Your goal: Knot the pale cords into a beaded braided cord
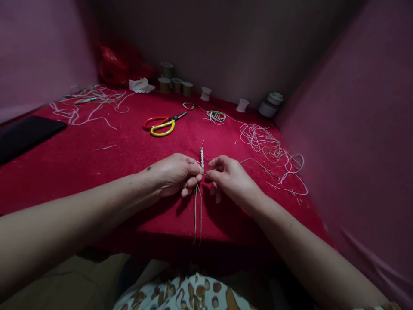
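Note:
My left hand [182, 172] is closed, thumb and fingers pinching the near end of a short knotted cord band [202, 158] with white knots. The band points away from me over the red cloth. Loose olive-green cords [195, 215] hang from under the left fingers toward the table's front edge. My right hand [227, 174] is just to the right, its thumb almost touching the left fingertips. A thin strand appears to run from the left fingers to the right thumb. The right index finger is lifted off the thumb; the other fingers curl beneath, partly hidden.
Scissors [164, 124] with red and yellow handles lie beyond my hands. Tangled cords [263, 140] spread on the right, with more cords [93, 101] at the back left. Several thread spools [177, 85] and a white jar [271, 104] line the back. A black phone [29, 135] lies left.

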Tool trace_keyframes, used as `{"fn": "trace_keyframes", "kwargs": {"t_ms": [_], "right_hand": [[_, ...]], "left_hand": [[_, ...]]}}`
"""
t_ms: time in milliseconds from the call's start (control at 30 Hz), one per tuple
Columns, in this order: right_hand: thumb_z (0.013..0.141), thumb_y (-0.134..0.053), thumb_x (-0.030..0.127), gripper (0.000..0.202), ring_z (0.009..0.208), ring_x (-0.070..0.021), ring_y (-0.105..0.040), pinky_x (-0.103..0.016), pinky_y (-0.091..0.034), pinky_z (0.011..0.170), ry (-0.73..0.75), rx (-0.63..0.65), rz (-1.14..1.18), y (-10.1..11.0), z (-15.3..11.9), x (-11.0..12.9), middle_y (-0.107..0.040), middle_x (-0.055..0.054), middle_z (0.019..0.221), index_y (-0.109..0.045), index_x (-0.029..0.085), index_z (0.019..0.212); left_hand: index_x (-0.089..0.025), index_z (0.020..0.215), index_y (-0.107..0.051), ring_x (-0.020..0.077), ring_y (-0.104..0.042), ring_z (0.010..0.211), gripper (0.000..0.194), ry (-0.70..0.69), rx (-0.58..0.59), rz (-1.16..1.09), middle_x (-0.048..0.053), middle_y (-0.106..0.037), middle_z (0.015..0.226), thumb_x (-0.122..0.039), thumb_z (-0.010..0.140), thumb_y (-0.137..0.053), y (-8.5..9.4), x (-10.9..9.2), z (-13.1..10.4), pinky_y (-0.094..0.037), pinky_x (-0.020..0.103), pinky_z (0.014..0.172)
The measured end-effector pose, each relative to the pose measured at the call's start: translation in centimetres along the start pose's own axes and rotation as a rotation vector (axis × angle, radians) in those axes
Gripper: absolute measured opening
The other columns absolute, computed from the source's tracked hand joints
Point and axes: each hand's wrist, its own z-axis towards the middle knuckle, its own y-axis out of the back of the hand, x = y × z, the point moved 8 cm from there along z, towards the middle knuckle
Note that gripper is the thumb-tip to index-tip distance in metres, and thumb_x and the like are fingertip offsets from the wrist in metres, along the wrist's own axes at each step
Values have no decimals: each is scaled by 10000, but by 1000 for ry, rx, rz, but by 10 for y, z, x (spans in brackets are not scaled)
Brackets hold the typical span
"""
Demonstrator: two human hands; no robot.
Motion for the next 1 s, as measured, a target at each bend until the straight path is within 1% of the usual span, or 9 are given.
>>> {"fn": "trace_keyframes", "kwargs": {"t_ms": [33, 67, 167, 300, 367, 467, 600, 800, 1000], "right_hand": [[854, -480, 178, 51, 332, -107, -483, -209, -376, 309, -37, 54, 73, -4, 2, -3, -538, 26, 509, -493, 153, 897], [861, -496, 220, 72, 319, -101, -469, -202, -354, 293, -46, 102, 114, -7, 3, -4, -527, 26, 487, -502, 155, 831], [853, -544, 306, 228, 286, -67, -392, -181, -266, 256, -30, 178, 166, -8, 6, -5, -475, 42, 447, -495, 164, 682], [819, -567, 225, 173, 283, -39, -279, -158, -182, 248, -101, 193, 297, -8, 11, -12, -340, 96, 427, -477, 178, 680], [794, -573, 174, 156, 287, -34, -242, -153, -158, 255, -137, 207, 357, -9, 13, -14, -303, 106, 423, -470, 179, 678], [778, -577, 150, 160, 296, -30, -221, -155, -137, 264, -145, 246, 389, -10, 14, -13, -290, 107, 422, -469, 174, 662], [780, -577, 165, 158, 301, -31, -222, -160, -137, 271, -138, 282, 370, -11, 16, -13, -286, 103, 423, -481, 168, 655], [733, -602, 141, 196, 292, -29, -237, -165, -137, 279, -176, 240, 321, -10, 20, -13, -283, 104, 409, -453, 173, 610], [689, -610, 124, 207, 292, -32, -236, -170, -138, 275, -170, 240, 317, -12, 22, -11, -280, 101, 402, -444, 174, 574]], "left_hand": [[-146, 529, -548, 64, -343, 239, 257, -3, -4, 4, -39, -423, 336, -78, 771, -496, 0, 0, 0, -317, 172, 247], [-146, 525, -547, 64, -344, 235, 261, -8, -9, 12, -39, -425, 332, -76, 771, -495, 0, -1, 0, -317, 173, 245], [-148, 518, -541, 67, -353, 224, 274, -20, -21, 35, -41, -430, 323, -78, 778, -487, -1, -2, -2, -322, 178, 245], [-154, 543, -544, 83, -399, 226, 246, -35, -30, 71, -37, -469, 335, -79, 771, -491, 0, -3, -4, -336, 189, 250], [-158, 555, -543, 94, -425, 233, 239, -42, -27, 96, -32, -487, 341, -76, 771, -483, -1, -3, -5, -347, 194, 258], [-164, 562, -533, 101, -440, 232, 245, -40, -33, 130, -28, -499, 341, -75, 780, -465, -2, -3, -7, -345, 194, 264], [-175, 575, -516, 106, -456, 234, 255, -42, -54, 157, -27, -510, 339, -75, 798, -442, -2, -4, -10, -334, 189, 270], [-190, 587, -494, 115, -458, 234, 258, -34, -74, 166, -30, -516, 339, -99, 821, -437, -1, -4, -12, -354, 203, 274], [-197, 605, -485, 132, -468, 243, 241, -26, -77, 192, -30, -521, 339, -92, 816, -433, 0, -4, -11, -380, 223, 282]]}}
